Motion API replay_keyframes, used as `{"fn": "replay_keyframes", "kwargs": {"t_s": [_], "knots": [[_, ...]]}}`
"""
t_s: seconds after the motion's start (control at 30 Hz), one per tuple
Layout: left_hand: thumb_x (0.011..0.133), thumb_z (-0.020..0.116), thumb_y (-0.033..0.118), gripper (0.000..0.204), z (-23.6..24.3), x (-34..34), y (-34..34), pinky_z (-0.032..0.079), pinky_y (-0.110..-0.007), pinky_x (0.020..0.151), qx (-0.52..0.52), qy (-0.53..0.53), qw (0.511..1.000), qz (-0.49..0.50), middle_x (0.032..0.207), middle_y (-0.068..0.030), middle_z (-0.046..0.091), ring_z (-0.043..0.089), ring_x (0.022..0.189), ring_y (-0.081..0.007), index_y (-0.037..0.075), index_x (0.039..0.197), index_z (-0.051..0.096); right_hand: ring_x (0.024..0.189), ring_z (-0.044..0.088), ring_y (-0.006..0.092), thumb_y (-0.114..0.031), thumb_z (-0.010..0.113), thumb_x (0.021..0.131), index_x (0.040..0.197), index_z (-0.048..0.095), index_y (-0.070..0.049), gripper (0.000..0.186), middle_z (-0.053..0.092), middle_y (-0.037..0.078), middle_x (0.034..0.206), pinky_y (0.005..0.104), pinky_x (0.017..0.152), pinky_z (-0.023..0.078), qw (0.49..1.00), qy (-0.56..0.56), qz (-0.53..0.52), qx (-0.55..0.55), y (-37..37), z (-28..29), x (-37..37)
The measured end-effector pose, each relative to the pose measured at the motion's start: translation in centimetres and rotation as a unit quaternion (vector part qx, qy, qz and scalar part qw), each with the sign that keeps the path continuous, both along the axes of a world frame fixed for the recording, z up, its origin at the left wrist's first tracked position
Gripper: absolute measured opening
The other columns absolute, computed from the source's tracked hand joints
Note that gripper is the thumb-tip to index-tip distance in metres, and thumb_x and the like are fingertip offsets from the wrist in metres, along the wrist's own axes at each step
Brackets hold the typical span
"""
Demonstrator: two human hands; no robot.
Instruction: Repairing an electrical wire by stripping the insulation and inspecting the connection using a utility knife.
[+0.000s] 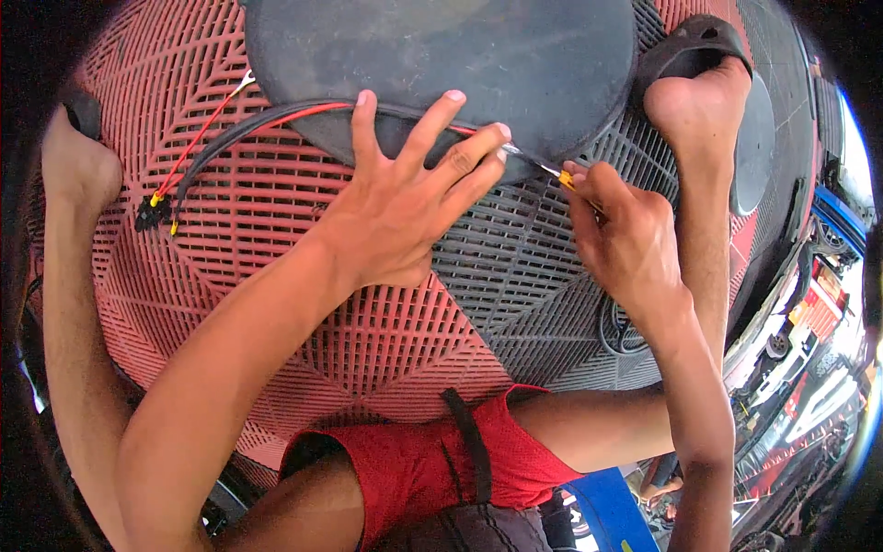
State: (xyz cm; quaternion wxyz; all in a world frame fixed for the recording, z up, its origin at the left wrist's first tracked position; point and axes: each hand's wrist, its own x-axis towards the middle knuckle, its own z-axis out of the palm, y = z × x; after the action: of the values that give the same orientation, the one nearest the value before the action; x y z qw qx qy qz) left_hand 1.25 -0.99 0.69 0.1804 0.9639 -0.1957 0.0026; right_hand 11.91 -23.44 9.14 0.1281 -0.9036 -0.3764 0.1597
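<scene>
A wire harness, a black sleeve with a red wire beside it, curves across the near edge of a round black disc. My left hand lies over it with fingers spread, fingertips pressing the wires against the disc; its thumb is hidden. My right hand is closed around a small yellow-handled tool with a thin metal tip. That tip meets the wire end just right of my left fingertips. Most of the handle is hidden in my fist, so its exact kind is unclear.
Red and grey slatted floor tiles lie under everything. At the harness's left end sit black connectors and a fork-shaped metal terminal. My bare legs flank the disc, with a black sandal at right. A dark cable coil lies below my right hand.
</scene>
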Motion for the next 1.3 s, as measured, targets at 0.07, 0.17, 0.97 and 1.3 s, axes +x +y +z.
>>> {"fn": "replay_keyframes", "kwargs": {"t_s": [0.07, 0.17, 0.97, 1.3], "knots": [[0.045, 0.082, 0.036, 0.107, 0.0, 0.0, -0.1, 0.002, -0.081, 0.11, 0.011, -0.009, 1.0, 0.001, 0.164, -0.0006, 0.038, 0.024, 0.154, -0.035, 0.015, 0.145, 0.052, 0.068, 0.07, 0.0372, 0.0, 0.068, 0.088, 0.091, 0.057, -0.003, 0.012, 0.07, 0.017, 0.081, 0.0457, 0.059, 0.056, 0.997, 0.02, -0.008, 0.071, -0.9, -0.7, 0.5], [0.048, 0.081, 0.034, 0.106, 0.2, 0.0, -0.1, 0.001, -0.081, 0.111, -0.002, -0.009, 1.0, 0.004, 0.164, -0.0012, 0.037, 0.023, 0.155, -0.035, 0.013, 0.147, 0.051, 0.07, 0.073, 0.0317, 0.0, 0.074, 0.086, 0.094, 0.064, -0.002, 0.013, 0.075, 0.017, 0.091, 0.0401, 0.06, 0.057, 0.981, 0.061, -0.074, 0.166, -1.8, -1.2, 0.2], [0.066, 0.076, 0.029, 0.099, 5.0, -0.8, -5.3, 0.014, -0.073, 0.117, 0.025, 0.067, 0.988, 0.138, 0.16, -0.0105, 0.035, 0.024, 0.151, -0.0425, 0.008, 0.156, 0.04, 0.087, 0.065, 0.0329, -0.014, 0.076, 0.088, 0.111, 0.075, -0.008, 0.024, 0.064, 0.013, 0.094, 0.0445, 0.074, 0.054, 0.954, -0.03, -0.239, 0.178, 0.2, -3.7, -3.8], [0.063, 0.075, 0.031, 0.1, 3.9, -1.7, -6.6, 0.015, -0.071, 0.117, 0.061, 0.028, 0.984, 0.162, 0.162, -0.0114, 0.034, 0.024, 0.151, -0.0414, 0.003, 0.154, 0.042, 0.091, 0.062, 0.0324, -0.011, 0.072, 0.087, 0.1, 0.072, -0.007, 0.014, 0.059, 0.011, 0.093, 0.0469, 0.077, 0.052, 0.962, -0.109, -0.116, 0.224, -0.3, -6.6, -2.0]]}}
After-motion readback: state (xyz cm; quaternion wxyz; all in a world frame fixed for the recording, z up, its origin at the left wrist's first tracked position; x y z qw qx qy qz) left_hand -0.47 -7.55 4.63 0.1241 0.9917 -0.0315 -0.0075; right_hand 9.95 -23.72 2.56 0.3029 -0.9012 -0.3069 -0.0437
